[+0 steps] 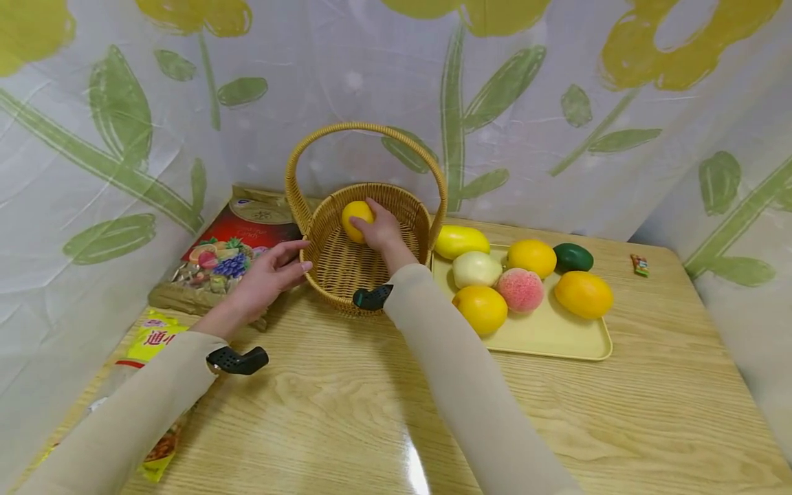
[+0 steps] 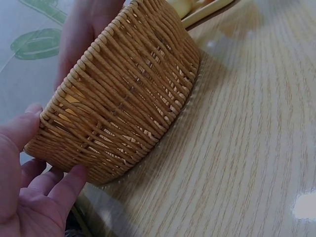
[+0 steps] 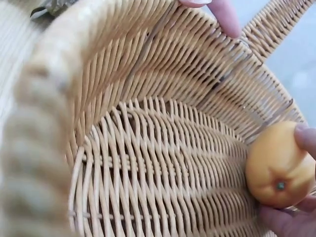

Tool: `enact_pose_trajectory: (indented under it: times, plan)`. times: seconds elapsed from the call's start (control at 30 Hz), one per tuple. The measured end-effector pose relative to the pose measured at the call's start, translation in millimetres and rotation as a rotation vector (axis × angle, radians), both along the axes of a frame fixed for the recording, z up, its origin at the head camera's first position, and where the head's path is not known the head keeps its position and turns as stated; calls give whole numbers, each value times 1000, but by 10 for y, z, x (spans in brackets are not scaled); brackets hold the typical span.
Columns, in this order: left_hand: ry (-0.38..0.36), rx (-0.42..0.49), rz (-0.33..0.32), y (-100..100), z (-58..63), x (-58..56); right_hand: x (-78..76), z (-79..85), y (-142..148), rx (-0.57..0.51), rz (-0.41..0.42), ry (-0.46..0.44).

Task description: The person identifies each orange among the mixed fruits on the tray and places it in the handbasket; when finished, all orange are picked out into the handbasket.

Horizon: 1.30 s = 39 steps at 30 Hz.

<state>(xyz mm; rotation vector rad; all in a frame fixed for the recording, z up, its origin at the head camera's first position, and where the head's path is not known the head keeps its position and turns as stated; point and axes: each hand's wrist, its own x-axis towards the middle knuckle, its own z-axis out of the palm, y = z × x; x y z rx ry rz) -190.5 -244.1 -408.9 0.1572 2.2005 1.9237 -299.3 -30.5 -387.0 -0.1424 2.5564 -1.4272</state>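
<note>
A wicker basket (image 1: 337,271) with a tall arched handle stands on the table near the back curtain. Inside it, my right hand (image 1: 385,232) holds a yellow-orange orange (image 1: 357,218) against the far left of the interior. The right wrist view shows the green stem spot of this orange (image 3: 279,168), with fingertips above and below it. My left hand (image 1: 272,275) grips the basket's left side. In the left wrist view, its thumb lies at the rim and its other fingers (image 2: 66,190) bend against the woven outer wall.
Right of the basket, a pale yellow tray (image 1: 544,340) carries several fruits, among them a pink peach (image 1: 521,289) and a dark green fruit (image 1: 573,258). A small wrapped candy (image 1: 640,265) lies farther right. At left are a red candy bag (image 1: 232,237) and a yellow packet (image 1: 155,337).
</note>
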Motion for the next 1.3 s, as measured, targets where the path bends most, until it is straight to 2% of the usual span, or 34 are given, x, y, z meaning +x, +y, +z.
enact_pose_trajectory:
  times: [0.13,0.3,0.4,0.57,0.77,0.87,0.97,1.17,1.3]
  plan:
    - [-1,2,-3,10,3,-4,-11,58,45,52,76,16]
    - [-2,-11,-3,4,15,-1,9,227,94,187,227,96]
    - [-5,-19,-5,-3,33,7,85,347,135,258,324,157]
    - [-11,-27,-10,-8,39,11,371,517,303,295,450,238]
    - [-5,-23,-10,-4,16,-5,835,595,691,206,538,299]
    - [2,-19,-7,0,0,-20,1058,584,939,125,539,300]
    - [7,-15,-10,5,-6,-29,1264,569,1205,20,505,252]
    - [4,-23,-17,11,9,-16,1553,522,1764,-171,377,175]
    - [4,-29,-14,5,12,-1,1676,469,2150,-202,267,183]
